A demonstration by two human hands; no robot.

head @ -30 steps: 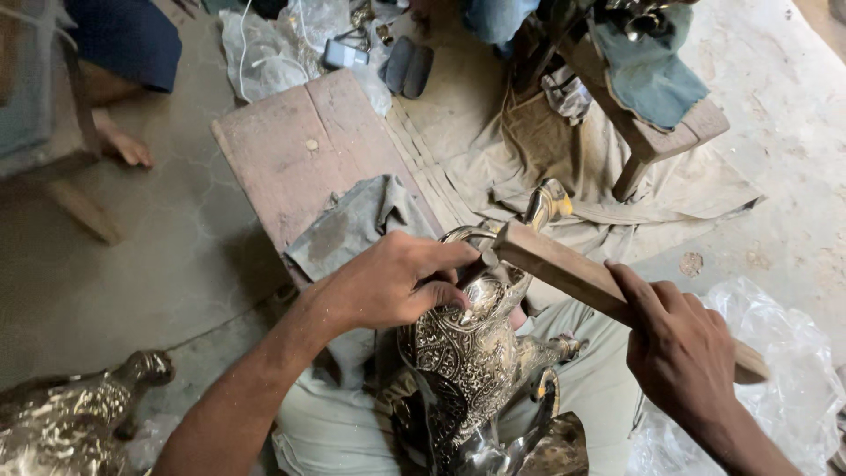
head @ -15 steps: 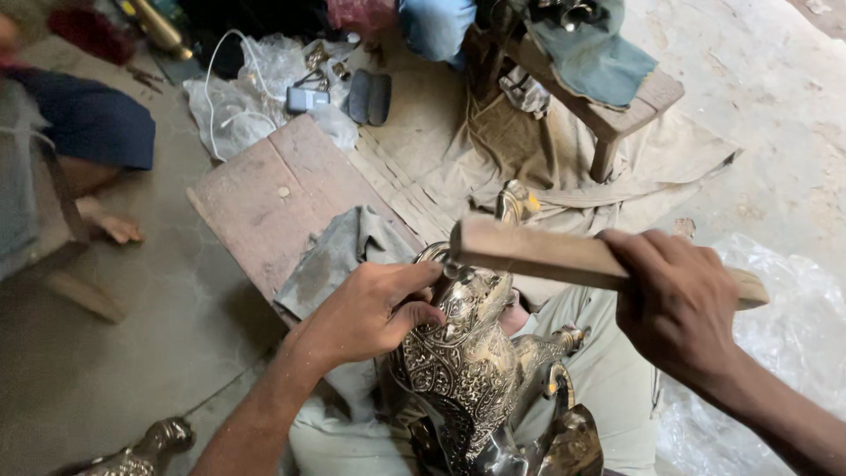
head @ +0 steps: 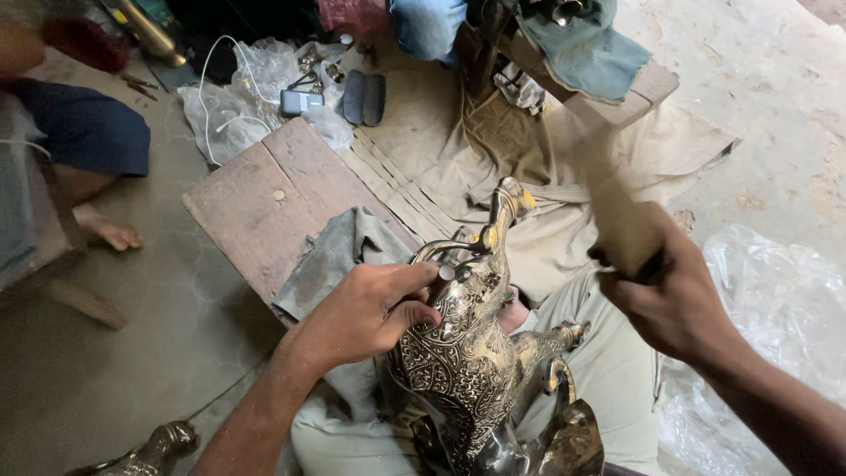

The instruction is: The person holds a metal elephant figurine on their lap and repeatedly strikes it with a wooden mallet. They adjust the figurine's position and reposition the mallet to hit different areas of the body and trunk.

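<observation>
An engraved brass animal figure (head: 467, 361) with a long neck stands on my lap. My left hand (head: 374, 308) rests on its back and pinches a small metal punch (head: 444, 275) against the surface. My right hand (head: 670, 300) is raised to the right of the figure and grips a wooden stick (head: 617, 216), which is blurred by motion and points up and away. The stick is clear of the punch.
A low wooden board (head: 264, 207) with a grey cloth (head: 344, 256) lies ahead on the left. Beige fabric (head: 546, 167), a wooden stool (head: 573, 62), plastic bags (head: 784, 308), another person's leg and foot (head: 101, 225) and a second brass piece (head: 150, 449) surround me.
The wooden stick has swung up from lying across the figure's head to a raised, blurred position at the right. My left hand has stayed on the figure with the punch.
</observation>
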